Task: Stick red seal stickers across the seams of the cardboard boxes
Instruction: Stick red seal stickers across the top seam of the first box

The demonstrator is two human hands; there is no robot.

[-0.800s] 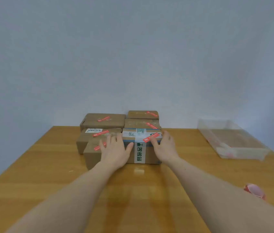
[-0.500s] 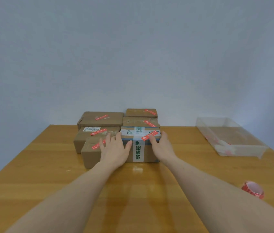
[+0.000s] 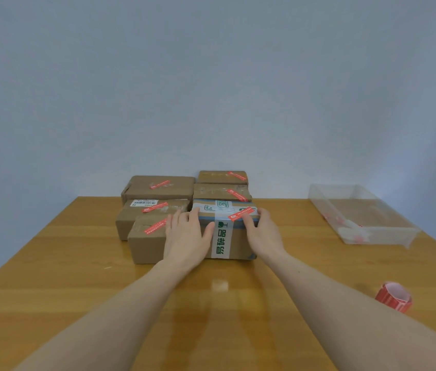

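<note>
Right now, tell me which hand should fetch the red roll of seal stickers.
Right hand, probably. The red sticker roll lies on the wooden table near its right edge, beside the right forearm. The left hand, resting on the taped cardboard box, would have to cross over.

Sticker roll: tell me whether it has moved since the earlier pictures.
No. The sticker roll keeps its spot relative to the clear tray; only the view shifted.
</note>
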